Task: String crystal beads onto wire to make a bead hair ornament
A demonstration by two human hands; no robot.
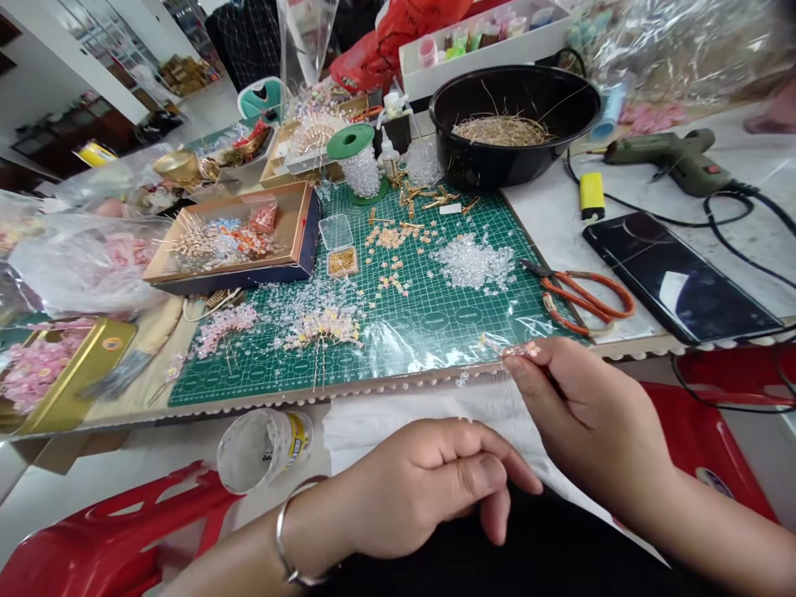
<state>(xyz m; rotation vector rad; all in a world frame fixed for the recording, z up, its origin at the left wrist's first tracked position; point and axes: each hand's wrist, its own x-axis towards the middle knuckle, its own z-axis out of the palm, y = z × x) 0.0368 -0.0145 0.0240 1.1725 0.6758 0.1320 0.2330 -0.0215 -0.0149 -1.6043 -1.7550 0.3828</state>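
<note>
My right hand (578, 414) pinches the corner of a clear plastic sheet (435, 332) at the front edge of the green cutting mat (435, 307). A tiny pale bead piece sits at its fingertips. My left hand (423, 489) rests closed in my lap on a white cloth (373, 427), thumb pressed against the fingers, a silver bangle on the wrist. On the mat lie beaded flower hairpins (317, 327), a heap of clear beads (473, 261), scattered peach beads (391, 240) and gold pins (429, 199).
Orange-handled pliers (584, 294), a dark phone (677, 278), a yellow lighter (590, 195) and a green glue gun (672, 157) lie to the right. A black bowl of straw (516, 124) stands behind. A tray of beaded parts (230, 236) is at left. Red stools (124, 531) flank my lap.
</note>
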